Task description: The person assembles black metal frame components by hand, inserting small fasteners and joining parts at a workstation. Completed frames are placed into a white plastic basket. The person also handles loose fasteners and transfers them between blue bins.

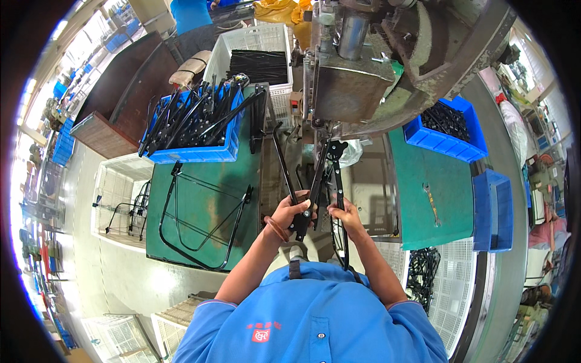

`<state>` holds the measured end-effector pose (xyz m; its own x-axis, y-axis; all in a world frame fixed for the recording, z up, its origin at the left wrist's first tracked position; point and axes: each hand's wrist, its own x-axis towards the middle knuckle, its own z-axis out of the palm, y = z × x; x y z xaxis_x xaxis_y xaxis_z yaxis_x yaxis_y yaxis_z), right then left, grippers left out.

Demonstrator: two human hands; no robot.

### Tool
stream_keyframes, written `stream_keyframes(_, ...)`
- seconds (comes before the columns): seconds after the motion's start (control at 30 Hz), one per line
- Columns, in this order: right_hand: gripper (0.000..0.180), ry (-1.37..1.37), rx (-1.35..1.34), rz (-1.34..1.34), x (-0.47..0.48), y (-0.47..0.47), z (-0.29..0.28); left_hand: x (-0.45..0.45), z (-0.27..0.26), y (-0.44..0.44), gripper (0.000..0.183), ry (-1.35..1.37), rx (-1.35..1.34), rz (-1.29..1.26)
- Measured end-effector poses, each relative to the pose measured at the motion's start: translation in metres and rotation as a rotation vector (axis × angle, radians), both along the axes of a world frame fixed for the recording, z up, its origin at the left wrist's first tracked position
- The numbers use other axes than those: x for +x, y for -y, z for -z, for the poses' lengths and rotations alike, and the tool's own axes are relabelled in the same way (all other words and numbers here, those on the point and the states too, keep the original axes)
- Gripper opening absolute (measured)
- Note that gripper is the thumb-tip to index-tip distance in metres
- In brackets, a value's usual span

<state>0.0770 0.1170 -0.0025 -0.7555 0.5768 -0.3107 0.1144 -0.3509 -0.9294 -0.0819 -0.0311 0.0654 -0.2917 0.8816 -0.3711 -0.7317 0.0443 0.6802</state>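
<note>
My left hand (288,213), with a brown bangle at the wrist, grips a black metal bracket assembly (307,212). One of its bars slants up and left, and another reaches up to the press tooling. My right hand (347,217) holds a black wire-and-tube frame (340,186) that stretches from below the press down to my waist. The upper end of this frame carries a plate with holes. Both parts sit side by side under the press ram (354,90). Fingers hide where the parts meet, so I cannot tell whether they are joined.
Left, a green bench (204,181) bears a bent black frame (161,222) and a blue bin (195,156) of black bars. Right, another green bench (408,190) holds a spanner (431,204) and a blue bin (445,145) of small black parts. A person (190,18) stands behind.
</note>
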Motion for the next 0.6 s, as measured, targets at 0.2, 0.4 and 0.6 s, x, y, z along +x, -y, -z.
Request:
stream_keyframes(0.2,0.057,-0.018,-0.122,-0.017,0.000,0.003,0.003,-0.026,0.008,0.006,0.051,0.129,-0.029,0.124)
stream_keyframes(0.4,0.046,-0.090,-0.121,0.067,-0.007,0.016,0.002,-0.032,0.007,0.014,0.044,0.079,-0.036,0.143)
stream_keyframes(0.6,0.022,-0.011,-0.030,0.030,-0.008,0.016,-0.012,-0.036,0.000,0.014,0.036,0.076,-0.088,0.123)
